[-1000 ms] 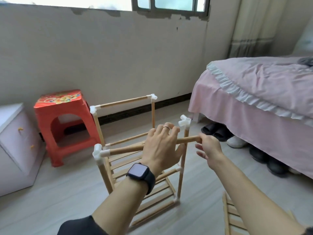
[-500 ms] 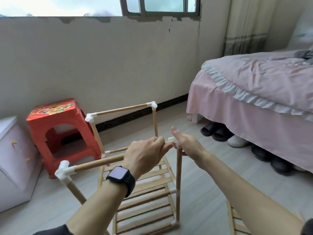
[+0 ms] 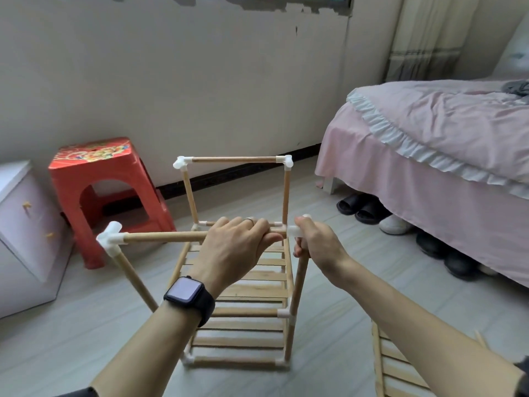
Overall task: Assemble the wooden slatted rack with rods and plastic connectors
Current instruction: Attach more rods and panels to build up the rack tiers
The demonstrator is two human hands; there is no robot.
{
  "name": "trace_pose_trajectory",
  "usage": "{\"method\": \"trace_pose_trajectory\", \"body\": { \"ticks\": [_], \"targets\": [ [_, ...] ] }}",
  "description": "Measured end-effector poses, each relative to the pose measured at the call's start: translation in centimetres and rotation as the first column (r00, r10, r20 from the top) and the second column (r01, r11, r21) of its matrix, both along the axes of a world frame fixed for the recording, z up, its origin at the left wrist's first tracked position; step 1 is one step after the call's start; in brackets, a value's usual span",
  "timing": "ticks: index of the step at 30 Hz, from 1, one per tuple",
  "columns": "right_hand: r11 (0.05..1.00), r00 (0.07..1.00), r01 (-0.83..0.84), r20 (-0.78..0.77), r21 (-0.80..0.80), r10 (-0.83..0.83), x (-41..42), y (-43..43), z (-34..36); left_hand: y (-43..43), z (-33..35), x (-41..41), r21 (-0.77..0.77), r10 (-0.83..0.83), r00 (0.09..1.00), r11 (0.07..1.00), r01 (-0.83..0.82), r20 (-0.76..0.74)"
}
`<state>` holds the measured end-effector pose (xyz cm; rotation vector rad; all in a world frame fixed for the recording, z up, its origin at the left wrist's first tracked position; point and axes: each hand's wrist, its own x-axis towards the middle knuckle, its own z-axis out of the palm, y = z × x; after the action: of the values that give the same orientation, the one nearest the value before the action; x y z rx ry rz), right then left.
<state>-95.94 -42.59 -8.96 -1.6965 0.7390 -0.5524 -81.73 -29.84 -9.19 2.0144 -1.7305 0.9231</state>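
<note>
Seating front top rod (image 3: 163,237) into corner connector (image 3: 294,231) at 3 o'clock end — rack (image 3: 252,292) on floor (image 3: 71,339), 12 o'clock. Gripped rod with left hand (image 3: 237,247), fingers curled over; clenched right hand (image 3: 317,245) round connector atop front post (image 3: 299,285). Judged next — straight push toward 3 o'clock, post held upright.

A red stool (image 3: 94,156) stands against the wall (image 3: 200,81), just beside a white cabinet (image 3: 25,224) at the left edge. A dark baseboard (image 3: 229,176) runs along the foot of the wall. At right is a bed (image 3: 429,133) with a pink ruffled cover. Black slippers (image 3: 360,206), a white shoe (image 3: 396,224) and dark shoes (image 3: 446,250) lie on the floor (image 3: 57,339) at its edge. A curtain (image 3: 423,38) hangs in the corner.
</note>
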Motion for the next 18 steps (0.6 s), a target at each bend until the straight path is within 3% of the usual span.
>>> {"method": "trace_pose_trajectory", "body": {
  "ticks": [9,18],
  "targets": [
    [0.998,1.000,-0.011,0.004,-0.063,0.011,-0.2,0.8,-0.4,0.1,-0.4,-0.7,0.004,0.011,0.999,1.000,-0.011,0.041],
    [0.993,0.992,-0.119,0.051,0.022,0.118,-0.3,0.5,-0.9,0.6,-0.4,-1.0,0.055,-0.017,1.000,0.998,0.016,0.026]
  ]
}}
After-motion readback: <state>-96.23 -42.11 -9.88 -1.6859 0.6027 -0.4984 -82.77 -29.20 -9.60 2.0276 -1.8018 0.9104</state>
